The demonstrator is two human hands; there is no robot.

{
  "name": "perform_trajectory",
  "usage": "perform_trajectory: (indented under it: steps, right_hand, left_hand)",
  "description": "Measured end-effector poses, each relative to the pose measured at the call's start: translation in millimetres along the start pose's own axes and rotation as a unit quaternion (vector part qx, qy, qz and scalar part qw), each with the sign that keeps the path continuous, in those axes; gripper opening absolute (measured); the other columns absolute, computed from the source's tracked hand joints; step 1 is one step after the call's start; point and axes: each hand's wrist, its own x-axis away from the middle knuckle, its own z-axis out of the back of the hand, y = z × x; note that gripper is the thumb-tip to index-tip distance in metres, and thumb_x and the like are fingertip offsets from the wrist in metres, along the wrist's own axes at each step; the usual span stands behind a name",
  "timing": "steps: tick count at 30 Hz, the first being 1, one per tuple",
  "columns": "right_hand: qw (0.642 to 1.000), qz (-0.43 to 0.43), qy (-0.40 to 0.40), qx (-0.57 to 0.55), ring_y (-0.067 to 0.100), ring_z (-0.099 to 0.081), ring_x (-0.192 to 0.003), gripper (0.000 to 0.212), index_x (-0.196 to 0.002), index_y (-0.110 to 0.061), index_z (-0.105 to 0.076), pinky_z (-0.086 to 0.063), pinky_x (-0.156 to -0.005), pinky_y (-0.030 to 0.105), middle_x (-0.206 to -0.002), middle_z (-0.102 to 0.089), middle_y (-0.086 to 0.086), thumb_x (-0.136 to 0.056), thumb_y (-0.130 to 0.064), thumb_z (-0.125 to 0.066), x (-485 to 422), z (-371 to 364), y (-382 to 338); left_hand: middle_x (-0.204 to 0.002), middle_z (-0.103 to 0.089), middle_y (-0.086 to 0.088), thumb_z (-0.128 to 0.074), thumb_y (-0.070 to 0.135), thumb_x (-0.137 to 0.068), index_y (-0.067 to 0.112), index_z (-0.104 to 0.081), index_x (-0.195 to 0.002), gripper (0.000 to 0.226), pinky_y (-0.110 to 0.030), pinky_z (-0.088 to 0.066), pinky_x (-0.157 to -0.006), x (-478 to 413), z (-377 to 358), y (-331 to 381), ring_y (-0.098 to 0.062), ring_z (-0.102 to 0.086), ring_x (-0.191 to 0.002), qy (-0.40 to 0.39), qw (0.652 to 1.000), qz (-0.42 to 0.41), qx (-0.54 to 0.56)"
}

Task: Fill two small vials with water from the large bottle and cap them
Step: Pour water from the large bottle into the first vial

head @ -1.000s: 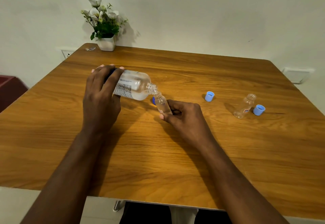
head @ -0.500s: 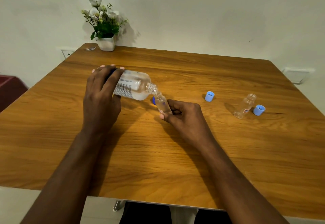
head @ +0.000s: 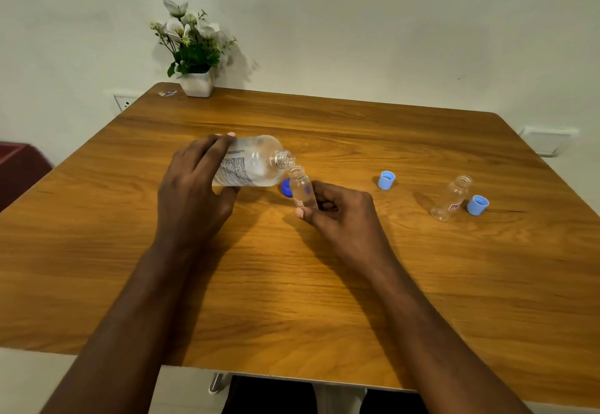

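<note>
Your left hand [head: 191, 193] wraps around the base of the large bottle [head: 256, 163], which is tipped almost flat above the table [head: 324, 300] with its open mouth pointing right. Your right hand [head: 344, 215] pinches the first vial [head: 302, 186] low on its body between thumb and curled fingers. The vial is tilted so its mouth sits under the bottle's lip, touching or very nearly so. This looks like the pour into the first vial; how full it is I cannot tell. Pour slowly and raise the bottle's base only a little, since the narrow neck could overflow onto your fingers. Level the bottle before water reaches the neck. The second vial [head: 451, 199] looks empty, well to the right, just beside a light blue cap [head: 477, 205]. A second light blue cap [head: 386, 180] lies between it and your right hand.
</note>
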Motion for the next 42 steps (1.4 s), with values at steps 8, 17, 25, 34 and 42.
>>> perform_trajectory:
  steps: [8, 17, 25, 34, 42]
  right_hand:
    - [0.999, -0.005, 0.017, -0.026, 0.003, -0.07, -0.092, 0.031, -0.112, -0.024, -0.072, -0.058, -0.085, 0.035, -0.096, -0.075, -0.018, -0.082, -0.019, -0.075, -2, -3, 1]
    - [0.999, -0.012, 0.037, -0.016, 0.003, -0.07, -0.097, 0.035, -0.115, -0.026, -0.07, -0.058, -0.088, 0.036, -0.105, -0.076, -0.009, -0.08, -0.026, -0.076, -4, -5, 2]
    - [0.998, -0.042, 0.05, 0.02, 0.005, -0.069, -0.098, 0.034, -0.114, -0.023, -0.068, -0.058, -0.088, 0.039, -0.105, -0.075, -0.006, -0.082, -0.027, -0.077, -6, -4, 6]
    - [0.991, -0.076, 0.101, 0.035, 0.011, -0.069, -0.097, 0.031, -0.112, -0.017, -0.07, -0.057, -0.088, 0.042, -0.105, -0.075, -0.004, -0.082, -0.022, -0.077, -16, -1, 19]
    - [0.983, -0.076, 0.14, 0.088, 0.019, -0.064, -0.089, 0.03, -0.107, -0.012, -0.073, -0.052, -0.081, 0.038, -0.101, -0.073, 0.003, -0.079, -0.02, -0.078, -37, -1, 26]
  left_hand:
    - [-0.126, -0.057, -0.012, -0.077, 0.026, -0.075, 0.01, -0.048, -0.135, 0.069, -0.041, -0.048, -0.085, 1, 1, 8, -0.03, -0.054, -0.111, -0.046, 0.998, 0.015, 0.034]
    - [-0.124, -0.059, -0.01, -0.084, 0.029, -0.07, 0.008, -0.046, -0.135, 0.078, -0.035, -0.047, -0.083, 1, -5, 14, -0.026, -0.056, -0.11, -0.062, 0.993, 0.052, 0.083]
    - [-0.123, -0.058, 0.012, -0.084, 0.037, -0.067, 0.03, -0.044, -0.132, 0.076, -0.037, -0.053, -0.089, 1, -13, 8, -0.006, -0.057, -0.109, -0.038, 0.962, 0.18, 0.203]
    - [-0.128, -0.055, 0.014, -0.082, 0.041, -0.069, 0.032, -0.036, -0.139, 0.084, -0.024, -0.05, -0.087, 3, -11, 11, 0.005, -0.053, -0.11, -0.039, 0.946, 0.23, 0.225]
    - [-0.136, -0.039, -0.011, -0.079, 0.03, -0.075, 0.02, -0.034, -0.135, 0.076, -0.047, -0.048, -0.091, 17, 0, 48, -0.027, -0.042, -0.123, 0.09, 0.966, 0.222, 0.101]
